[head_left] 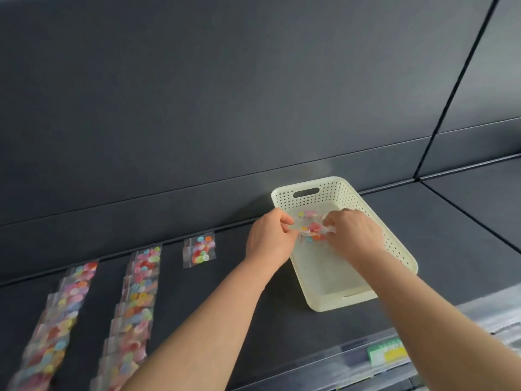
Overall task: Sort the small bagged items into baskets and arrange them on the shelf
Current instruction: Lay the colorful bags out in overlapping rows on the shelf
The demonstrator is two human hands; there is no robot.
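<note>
Crinkly clear button bag (310,231), pinched — perforated cream basket (399,248) beneath

dark shelf (451,249) | white basket (332,193), right | single button bag (199,251), middle | inner bag row (135,306) | outer bag row (60,314), left

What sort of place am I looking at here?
Probably a shop aisle being stocked: a dark display shelf with a back panel, a price label strip on its front edge, and rows of bagged buttons laid out beside a white basket.

Both forearms reach forward — left hand (269,235) and right hand (352,232) pinch one bag (311,229).
</note>
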